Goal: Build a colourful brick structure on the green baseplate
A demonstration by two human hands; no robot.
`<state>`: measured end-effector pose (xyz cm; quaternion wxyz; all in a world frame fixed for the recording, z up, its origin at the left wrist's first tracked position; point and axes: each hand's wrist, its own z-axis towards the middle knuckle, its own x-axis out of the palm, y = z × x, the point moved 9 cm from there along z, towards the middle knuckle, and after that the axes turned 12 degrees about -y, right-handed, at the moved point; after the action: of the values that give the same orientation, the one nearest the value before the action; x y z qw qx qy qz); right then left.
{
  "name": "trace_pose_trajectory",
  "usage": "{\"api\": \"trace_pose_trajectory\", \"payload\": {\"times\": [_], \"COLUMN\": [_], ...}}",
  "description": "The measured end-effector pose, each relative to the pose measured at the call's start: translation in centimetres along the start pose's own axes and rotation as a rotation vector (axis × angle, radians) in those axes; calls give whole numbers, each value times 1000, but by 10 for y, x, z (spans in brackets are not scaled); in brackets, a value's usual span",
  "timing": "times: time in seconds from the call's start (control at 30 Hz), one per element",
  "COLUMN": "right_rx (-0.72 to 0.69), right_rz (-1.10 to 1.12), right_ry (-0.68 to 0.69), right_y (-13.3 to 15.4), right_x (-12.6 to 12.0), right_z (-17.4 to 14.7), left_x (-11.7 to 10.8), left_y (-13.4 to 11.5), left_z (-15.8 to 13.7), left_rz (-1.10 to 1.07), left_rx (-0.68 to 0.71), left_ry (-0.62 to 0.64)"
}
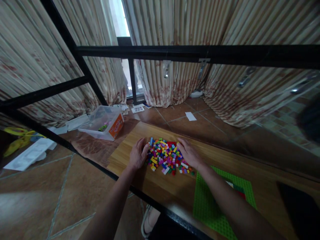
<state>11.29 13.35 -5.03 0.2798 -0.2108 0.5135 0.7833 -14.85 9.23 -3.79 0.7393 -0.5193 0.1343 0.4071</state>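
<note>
A spread pile of small coloured toy bricks (165,155) lies on the wooden table (160,190). At the pile's left edge rests my left hand (138,155), its fingers stretched out and thumb apart, the side of the hand against the bricks. My right hand (188,154) lies along the right edge of the pile, fingers extended and touching or nearly touching bricks there. Neither hand shows a brick in its grip. Under my right forearm is a green studded baseplate (205,200), with a few white, green and red bricks partly hidden by the arm.
A clear plastic box (100,125) with an orange label and a few bricks inside stands beyond the table's left end. A black frame bar (160,51) crosses ahead, before striped curtains (190,23). A dark flat object (297,206) lies at the table's right.
</note>
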Motion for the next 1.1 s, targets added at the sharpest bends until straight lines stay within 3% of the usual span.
{"api": "trace_pose_trajectory", "payload": {"times": [0.3,0.8,0.9,1.0,1.1], "right_rx": [23,281,262,138,39], "right_rz": [52,207,202,77,-81], "right_ry": [-56,-296,-288,-223,-40], "right_y": [23,41,42,47,48], "right_x": [-2,-16,-17,-13,6], "right_z": [-26,-67,-64,-41,-10], "left_x": [0,-3,-4,-5,-7], "left_y": [-21,-41,-44,-45,-42], "left_z": [-20,-66,-77,-83,-85], "left_rz": [-10,-80,-132,-176,-214], "left_rx": [-39,-230,-232,-223,-230], "left_ry": [-33,-315,-357,-368,-372]}}
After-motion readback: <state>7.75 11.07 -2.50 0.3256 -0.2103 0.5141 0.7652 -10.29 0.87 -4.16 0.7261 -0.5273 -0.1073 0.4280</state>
